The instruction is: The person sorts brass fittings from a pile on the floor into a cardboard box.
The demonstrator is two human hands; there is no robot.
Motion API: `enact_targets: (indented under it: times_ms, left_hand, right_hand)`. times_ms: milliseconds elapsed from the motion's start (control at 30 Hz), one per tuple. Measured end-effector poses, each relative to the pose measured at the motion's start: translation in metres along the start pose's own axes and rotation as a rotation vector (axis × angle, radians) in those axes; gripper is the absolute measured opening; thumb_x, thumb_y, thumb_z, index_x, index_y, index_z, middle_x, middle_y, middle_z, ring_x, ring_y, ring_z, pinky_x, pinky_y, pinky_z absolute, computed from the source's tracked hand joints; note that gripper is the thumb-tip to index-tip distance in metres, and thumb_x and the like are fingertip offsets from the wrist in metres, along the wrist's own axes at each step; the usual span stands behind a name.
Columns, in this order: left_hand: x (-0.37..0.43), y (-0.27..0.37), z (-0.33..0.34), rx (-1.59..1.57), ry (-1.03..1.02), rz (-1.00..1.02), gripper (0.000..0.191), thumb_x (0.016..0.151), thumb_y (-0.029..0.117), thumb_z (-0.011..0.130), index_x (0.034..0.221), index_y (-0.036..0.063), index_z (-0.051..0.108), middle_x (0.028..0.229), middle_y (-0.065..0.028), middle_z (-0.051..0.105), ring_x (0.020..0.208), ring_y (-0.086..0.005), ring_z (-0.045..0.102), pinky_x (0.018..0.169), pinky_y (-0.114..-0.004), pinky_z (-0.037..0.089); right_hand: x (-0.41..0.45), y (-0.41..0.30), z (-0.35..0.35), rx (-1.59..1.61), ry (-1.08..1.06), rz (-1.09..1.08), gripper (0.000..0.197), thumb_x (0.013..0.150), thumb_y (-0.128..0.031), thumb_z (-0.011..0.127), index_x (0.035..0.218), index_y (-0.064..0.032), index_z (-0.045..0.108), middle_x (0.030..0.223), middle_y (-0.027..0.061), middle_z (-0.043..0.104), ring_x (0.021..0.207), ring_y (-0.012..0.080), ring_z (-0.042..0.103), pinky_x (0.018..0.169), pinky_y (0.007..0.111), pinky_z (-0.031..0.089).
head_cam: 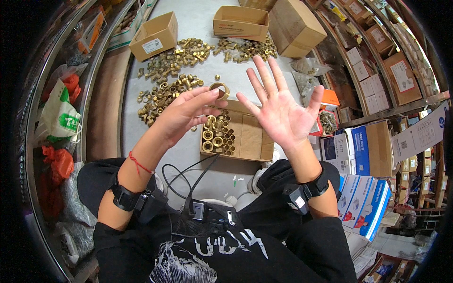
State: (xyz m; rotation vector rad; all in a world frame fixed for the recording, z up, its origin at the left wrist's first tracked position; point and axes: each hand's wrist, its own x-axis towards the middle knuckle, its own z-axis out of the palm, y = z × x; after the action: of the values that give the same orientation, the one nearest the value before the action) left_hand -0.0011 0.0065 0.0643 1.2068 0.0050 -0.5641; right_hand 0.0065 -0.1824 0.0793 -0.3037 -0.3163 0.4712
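My left hand (194,109) holds a large brass ring-shaped fitting (220,90) at its fingertips, with the thumb against it. My right hand (281,109) is raised, palm in view and fingers spread, holding nothing. Below and between the hands stands an open cardboard box (249,141); brass fittings (217,140) stand side by side in its left part. Loose brass fittings (166,95) lie heaped on the grey floor beyond my left hand. A further heap of brass fittings (247,48) is at the top middle.
Two open cardboard boxes (157,37) (240,22) and a large closed carton (297,28) stand behind the heaps. Metal shelving with bags (58,162) runs along the left; shelves with boxes (403,76) line the right. A black cable (187,177) hangs near the open box.
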Motion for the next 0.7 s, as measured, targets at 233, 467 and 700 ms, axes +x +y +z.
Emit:
enact_targets:
  times_ms: [233,467,700]
  left_hand:
    - [0.001,-0.002,0.0,-0.012,-0.011,-0.003,0.027,0.072,0.033,0.051,0.09,0.0125,0.051,0.084,-0.0007,0.055,0.076,-0.0063,0.048,0.065,-0.019,0.033]
    - [0.001,-0.002,-0.001,-0.009,-0.015,0.015,0.029,0.075,0.031,0.048,0.093,0.0095,0.049,0.086,-0.0019,0.054,0.074,-0.0063,0.048,0.063,-0.016,0.036]
    - [0.002,-0.002,-0.001,0.001,-0.018,0.019,0.03,0.075,0.032,0.047,0.095,0.0093,0.048,0.086,-0.0017,0.054,0.074,-0.0059,0.048,0.063,-0.016,0.036]
  right_hand:
    - [-0.001,0.001,0.004,-0.039,-0.014,0.037,0.087,0.059,-0.058,0.046,0.124,-0.0173,0.003,0.129,0.0046,0.004,0.118,0.0214,0.008,0.092,0.05,0.003]
    - [-0.001,0.004,0.011,-0.034,-0.028,0.077,0.085,0.059,-0.063,0.039,0.124,-0.0211,0.005,0.129,0.0066,0.003,0.118,0.0258,0.008,0.092,0.049,0.003]
    - [0.0,0.002,0.008,-0.044,0.0,0.061,0.085,0.059,-0.068,0.034,0.123,-0.0172,0.011,0.128,0.0139,0.006,0.117,0.0281,0.012,0.094,0.044,0.008]
